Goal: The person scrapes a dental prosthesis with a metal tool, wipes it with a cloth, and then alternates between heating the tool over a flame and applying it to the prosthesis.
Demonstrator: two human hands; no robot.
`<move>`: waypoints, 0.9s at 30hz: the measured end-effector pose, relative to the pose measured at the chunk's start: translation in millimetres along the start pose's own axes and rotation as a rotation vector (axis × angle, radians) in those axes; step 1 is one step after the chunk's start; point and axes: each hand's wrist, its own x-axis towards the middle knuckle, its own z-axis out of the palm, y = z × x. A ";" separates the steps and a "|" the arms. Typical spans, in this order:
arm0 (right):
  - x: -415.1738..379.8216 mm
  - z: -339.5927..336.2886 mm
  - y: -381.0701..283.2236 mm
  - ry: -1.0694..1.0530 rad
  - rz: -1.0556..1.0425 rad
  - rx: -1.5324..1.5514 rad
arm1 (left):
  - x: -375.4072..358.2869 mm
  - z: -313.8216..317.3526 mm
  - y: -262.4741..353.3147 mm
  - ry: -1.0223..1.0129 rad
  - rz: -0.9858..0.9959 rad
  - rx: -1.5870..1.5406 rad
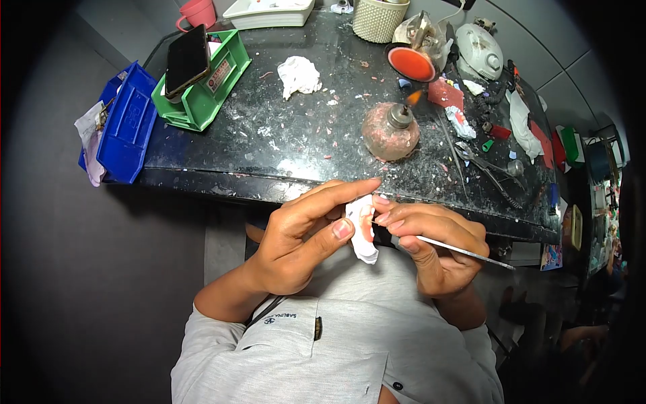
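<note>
Between the thumb and fingers of my left hand [303, 236] is a white plaster cast [363, 248] with a pink-orange patch along its inner side. My right hand [434, 246] pinches a thin metal tool [464, 252]; its tip reaches the pink part of the cast, and its other end points down to the right. Both hands are close together in front of the table's near edge, above the grey shirt. Beyond them on the table stands a round spirit burner [391, 131] with a small orange flame at its wick.
The black table [289, 141] bears a green bin [202, 101] with a phone [188, 60] on it, a crumpled white tissue [299, 76], metal pliers [491, 168] and a red-orange dish [412, 63]. A blue bin [128, 128] is at the left edge.
</note>
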 end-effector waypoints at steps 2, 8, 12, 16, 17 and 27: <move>-0.9 -0.1 1.5 0.003 0.009 0.027 | -0.3 0.2 -0.3 0.004 -0.002 -0.001; -3.5 -1.4 6.5 0.037 0.049 0.141 | 0.4 1.3 -1.1 0.002 -0.017 -0.018; -1.0 0.2 6.6 0.054 0.029 0.079 | 0.6 1.3 -2.5 0.013 0.002 0.003; -1.1 -0.2 8.3 0.017 0.004 0.092 | 0.6 -3.3 -2.0 -0.022 -0.012 0.006; -1.9 -1.0 9.0 0.018 0.005 0.092 | 0.5 -2.8 -2.5 -0.023 -0.013 0.006; -1.1 -1.1 8.5 0.030 0.030 0.076 | 0.4 -3.0 -3.3 -0.021 -0.016 0.031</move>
